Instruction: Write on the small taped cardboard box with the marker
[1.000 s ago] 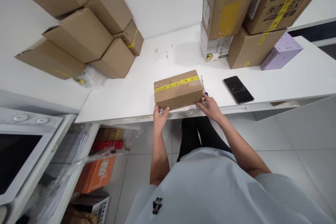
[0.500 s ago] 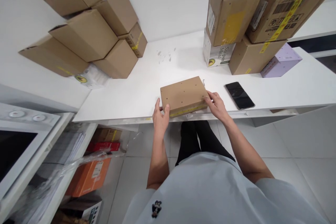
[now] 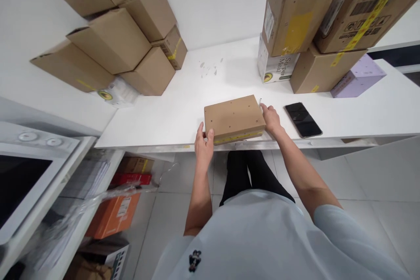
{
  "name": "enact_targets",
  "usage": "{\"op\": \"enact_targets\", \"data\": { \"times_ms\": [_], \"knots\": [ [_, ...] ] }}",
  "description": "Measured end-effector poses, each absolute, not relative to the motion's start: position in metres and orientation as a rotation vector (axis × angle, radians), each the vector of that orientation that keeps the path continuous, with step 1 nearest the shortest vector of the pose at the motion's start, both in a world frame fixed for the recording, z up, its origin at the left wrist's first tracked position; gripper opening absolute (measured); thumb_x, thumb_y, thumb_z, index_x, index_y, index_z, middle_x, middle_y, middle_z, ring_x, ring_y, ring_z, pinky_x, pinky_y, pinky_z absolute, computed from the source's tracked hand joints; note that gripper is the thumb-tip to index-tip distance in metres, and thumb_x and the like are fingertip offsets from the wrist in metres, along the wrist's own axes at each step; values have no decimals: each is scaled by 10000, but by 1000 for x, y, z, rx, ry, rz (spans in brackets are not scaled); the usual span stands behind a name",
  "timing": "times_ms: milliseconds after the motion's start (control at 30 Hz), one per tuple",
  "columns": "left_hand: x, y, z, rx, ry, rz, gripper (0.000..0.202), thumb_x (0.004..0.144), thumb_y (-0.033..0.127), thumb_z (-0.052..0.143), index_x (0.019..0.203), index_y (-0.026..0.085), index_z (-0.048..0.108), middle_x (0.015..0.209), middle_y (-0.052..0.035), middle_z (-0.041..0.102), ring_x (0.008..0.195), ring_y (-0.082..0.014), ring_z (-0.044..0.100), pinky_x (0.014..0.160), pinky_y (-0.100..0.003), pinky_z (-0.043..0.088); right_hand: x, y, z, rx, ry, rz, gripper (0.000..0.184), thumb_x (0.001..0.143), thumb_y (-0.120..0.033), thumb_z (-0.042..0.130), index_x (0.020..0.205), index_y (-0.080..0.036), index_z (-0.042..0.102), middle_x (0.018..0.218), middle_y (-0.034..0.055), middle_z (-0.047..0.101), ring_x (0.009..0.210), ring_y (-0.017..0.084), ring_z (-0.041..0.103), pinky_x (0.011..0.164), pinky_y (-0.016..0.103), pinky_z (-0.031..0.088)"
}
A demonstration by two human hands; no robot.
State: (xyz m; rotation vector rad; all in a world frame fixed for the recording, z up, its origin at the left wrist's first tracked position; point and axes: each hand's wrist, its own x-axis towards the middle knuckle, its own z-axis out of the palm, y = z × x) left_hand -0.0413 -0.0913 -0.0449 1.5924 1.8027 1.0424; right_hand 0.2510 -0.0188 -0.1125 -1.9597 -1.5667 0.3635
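Right hand [image 3: 271, 119] shifted farther back, hold unclear; left hand [image 3: 204, 146] grips brown, dark-dotted, yellow-taped carton [image 3: 233, 116].

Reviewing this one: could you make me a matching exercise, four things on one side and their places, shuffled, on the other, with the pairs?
1. Brown carton with dotted top
2. Phone
3. Lilac box
4. Orange box

A. Low down, at the picture's lower left
B. Back right, beside stacked cartons
C. Between left hand and right hand
D. Just right of the right hand

Pairs: 1-C, 2-D, 3-B, 4-A
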Motion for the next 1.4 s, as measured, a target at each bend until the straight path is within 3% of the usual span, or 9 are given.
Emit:
{"op": "enact_targets", "data": {
  "times_ms": [133, 233, 400, 567, 800, 1067, 1167, 1267, 1400],
  "knots": [
    [-42, -90, -49, 1572, 1794, 1045, 658, 928, 604, 463, 1468, 228, 428, 1287, -133, 645, 1035, -225, 654, 955, -396, 505, 254, -25, -121, -1880, -1431, 393, 615, 831, -373, 524, 1393, -125, 522, 980, 154, 629, 885, 296, 601, 837, 473, 491],
    [-43, -87, -55, 1541, 1764, 1035, 669, 928, 625, 444, 1466, 228, 427, 1345, -141, 614, 1108, -235, 643, 964, -392, 510, 264, -36, -124, -1748, -1244, 476, 620, 833, -402, 492, 1374, -102, 515, 866, 80, 616, 825, 239, 601, 842, 449, 509],
    [-46, -81, -61, 1517, 1705, 961, 652, 935, 666, 363, 1397, 230, 511, 1375, -118, 601, 1236, -271, 592, 991, -438, 521, 265, -64, -117, -1314, -652, 959, 550, 686, -444, 650, 1172, -201, 565, 735, -41, 560, 550, 113, 559, 554, 280, 497],
    [-41, -86, -55, 1482, 1555, 891, 582, 946, 607, 398, 1357, 220, 539, 1338, -123, 623, 1192, -286, 620, 940, -454, 554, 245, -90, -92, -1171, -562, 1131, 417, 670, -501, 752, 924, -202, 611, 713, -41, 593, 421, 35, 426, 384, 189, 344],
    [-33, -93, -68, 1563, 1162, 1197, 665, 868, 416, 592, 1438, 197, 329, 1478, -172, 480, 1332, -224, 524, 1108, -381, 427, 249, -94, -70, -1124, -860, 934, 440, 737, -537, 734, 1027, -216, 655, 639, -63, 539, 453, 51, 412, 419, 203, 351],
    [-35, -86, -98, 1505, 1430, 1250, 578, 741, 117, 523, 1303, 232, 454, 1324, -123, 589, 1228, -221, 591, 1022, -412, 482, 249, -103, -85, -1179, -747, 939, 349, 749, -481, 703, 966, -212, 653, 723, -40, 616, 420, 50, 457, 424, 224, 360],
    [-33, -89, -79, 1605, 1509, 1571, 538, 755, 98, 451, 1274, 225, 511, 1313, -117, 582, 1218, -201, 582, 1010, -389, 489, 258, -106, -83, -1151, -681, 845, 304, 774, -409, 671, 1028, -242, 653, 880, -18, 662, 448, 47, 492, 436, 227, 398],
    [-25, -94, -50, 1930, 1494, 1863, 400, 813, 102, 410, 1142, 203, 614, 1188, -101, 632, 1202, -202, 564, 1029, -406, 462, 270, -110, -73, -1084, -688, 822, 488, 769, -349, 668, 1245, -324, 564, 852, -42, 664, 461, 63, 514, 463, 234, 450],
    [-2, -98, -23, 2357, 1401, 1841, 314, 861, 133, 434, 1040, 196, 684, 1093, -96, 684, 1170, -229, 530, 1049, -446, 409, 280, -122, -53, -957, -695, 924, 287, 782, -334, 663, 1065, -302, 631, 841, -30, 686, 472, 72, 537, 486, 254, 486]
  ]
}}
